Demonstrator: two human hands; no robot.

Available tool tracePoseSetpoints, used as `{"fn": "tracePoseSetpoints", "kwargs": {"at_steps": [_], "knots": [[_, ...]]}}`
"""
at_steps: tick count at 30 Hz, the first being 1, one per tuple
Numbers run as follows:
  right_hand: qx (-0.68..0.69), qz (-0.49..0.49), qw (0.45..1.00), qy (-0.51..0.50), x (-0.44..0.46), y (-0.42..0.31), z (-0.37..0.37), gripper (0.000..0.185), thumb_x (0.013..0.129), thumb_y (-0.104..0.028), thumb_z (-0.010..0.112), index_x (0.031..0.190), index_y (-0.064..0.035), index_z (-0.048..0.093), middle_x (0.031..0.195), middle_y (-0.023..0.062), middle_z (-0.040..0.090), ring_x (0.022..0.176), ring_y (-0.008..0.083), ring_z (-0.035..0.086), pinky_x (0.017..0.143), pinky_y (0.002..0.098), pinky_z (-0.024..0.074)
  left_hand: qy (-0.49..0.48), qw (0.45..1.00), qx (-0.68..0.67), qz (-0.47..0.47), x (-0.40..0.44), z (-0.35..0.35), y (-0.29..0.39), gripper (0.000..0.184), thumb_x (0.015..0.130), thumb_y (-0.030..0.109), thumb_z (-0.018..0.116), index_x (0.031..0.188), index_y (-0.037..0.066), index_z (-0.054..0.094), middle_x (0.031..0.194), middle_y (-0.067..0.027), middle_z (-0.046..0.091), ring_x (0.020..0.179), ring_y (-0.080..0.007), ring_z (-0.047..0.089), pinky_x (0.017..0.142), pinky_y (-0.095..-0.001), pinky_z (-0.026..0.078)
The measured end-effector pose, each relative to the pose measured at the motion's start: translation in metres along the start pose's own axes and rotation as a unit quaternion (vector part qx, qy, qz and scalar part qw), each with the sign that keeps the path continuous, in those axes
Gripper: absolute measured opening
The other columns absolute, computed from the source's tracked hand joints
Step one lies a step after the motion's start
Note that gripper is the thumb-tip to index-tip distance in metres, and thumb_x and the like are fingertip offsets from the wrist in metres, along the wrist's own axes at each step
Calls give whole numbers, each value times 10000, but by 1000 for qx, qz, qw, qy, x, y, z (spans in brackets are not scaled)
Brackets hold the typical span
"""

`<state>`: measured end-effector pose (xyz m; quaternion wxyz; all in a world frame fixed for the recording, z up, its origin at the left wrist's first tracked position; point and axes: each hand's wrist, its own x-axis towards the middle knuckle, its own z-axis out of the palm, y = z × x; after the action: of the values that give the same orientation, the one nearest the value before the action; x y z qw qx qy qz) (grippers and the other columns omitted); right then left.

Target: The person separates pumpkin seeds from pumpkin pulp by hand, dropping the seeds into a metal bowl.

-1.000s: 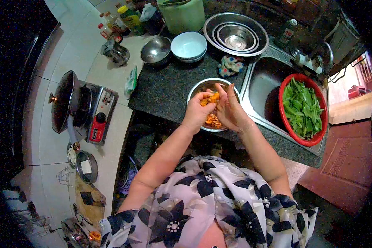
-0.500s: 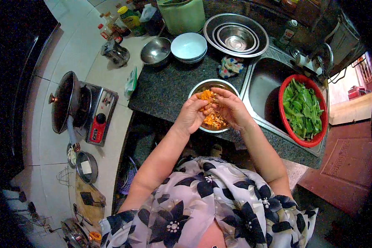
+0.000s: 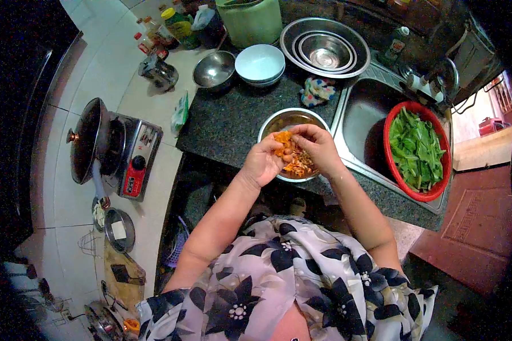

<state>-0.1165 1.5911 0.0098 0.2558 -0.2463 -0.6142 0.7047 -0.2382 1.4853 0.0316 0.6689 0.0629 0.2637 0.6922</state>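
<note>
Above a steel bowl (image 3: 267, 124) on the dark counter, my left hand (image 3: 263, 162) is closed round a clump of orange pulp (image 3: 282, 140) that looks like pumpkin. The fingers of my right hand (image 3: 320, 149) are bent in a pinch at the right side of this clump; their tips are partly hidden. Inside the bowl lie more orange pulp and pale seed-like bits (image 3: 299, 168), under and between both hands.
Right of the bowl is a sink (image 3: 363, 108) with a red basin (image 3: 389, 165) of green leaves (image 3: 418, 150). Behind stand white bowls (image 3: 260, 61), nested steel basins (image 3: 355, 71) and a patterned cloth (image 3: 317, 92). A stove (image 3: 137, 165) with a wok (image 3: 91, 142) is at left.
My right hand has shifted slightly right and down, its fingers drawing into a pinch. The left hand stays nearly in place with the pulp. The bowl has moved slightly left.
</note>
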Motion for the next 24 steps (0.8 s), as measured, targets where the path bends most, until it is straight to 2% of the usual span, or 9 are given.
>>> {"fn": "tracePoseSetpoints", "kwargs": {"at_steps": [4, 7, 10, 13, 16, 19, 24], "knots": [[-25, -20, 999, -5, 1, 2, 1, 215, 792, -80, 581, 991, 1, 586, 934, 66, 607, 865, 150, 564, 788, 264, 447, 8, 1000, -24, -9, -1, 6, 5, 255, 823, 119, 497, 1062, 32, 471, 957, -96, 552, 873, -183, 556, 749, -289, 473], [29, -2, 999, -19, -3, -6, 5, 216, 802, -83, 571, 999, 2, 583, 946, 68, 604, 874, 150, 562, 794, 264, 446, 52, 998, 3, 24, 1, 2, -1, 221, 835, 125, 496, 1038, 38, 477, 946, -90, 550, 873, -184, 555, 744, -287, 474], [50, 33, 998, -27, -2, -4, 6, 228, 802, -93, 577, 1009, 3, 578, 954, 68, 600, 885, 149, 560, 800, 261, 444, 48, 997, 43, 50, -1, -10, -1, 184, 840, 92, 478, 1015, 38, 475, 939, -84, 546, 884, -179, 553, 768, -299, 475], [52, 22, 998, -23, -3, -5, 9, 234, 791, -100, 596, 999, 5, 576, 953, 67, 598, 881, 145, 558, 795, 257, 444, 47, 994, 65, 68, -4, -3, -2, 159, 840, 57, 461, 998, 36, 470, 946, -83, 538, 895, -168, 549, 800, -301, 467], [21, -14, 999, -23, -2, -4, 12, 232, 769, -108, 623, 969, 0, 575, 921, 70, 599, 852, 147, 561, 777, 259, 447, 49, 986, 123, 100, -5, -6, -4, 183, 847, 37, 439, 1028, 25, 458, 971, -88, 530, 913, -163, 543, 835, -300, 454], [-49, -31, 998, -30, 0, 1, 12, 230, 754, -112, 637, 948, -9, 570, 887, 76, 596, 831, 151, 562, 761, 263, 448, 60, 983, 149, 90, -10, 1, -3, 209, 855, 30, 422, 1060, 10, 450, 1002, -91, 526, 929, -164, 539, 845, -297, 447], [-49, -53, 997, -25, 0, 4, 13, 228, 748, -110, 640, 940, -13, 567, 864, 76, 593, 816, 154, 563, 745, 264, 450, 72, 977, 172, 101, -9, 1, -4, 246, 833, 47, 465, 1072, 5, 505, 1018, -96, 561, 932, -181, 549, 832, -299, 450]]}}
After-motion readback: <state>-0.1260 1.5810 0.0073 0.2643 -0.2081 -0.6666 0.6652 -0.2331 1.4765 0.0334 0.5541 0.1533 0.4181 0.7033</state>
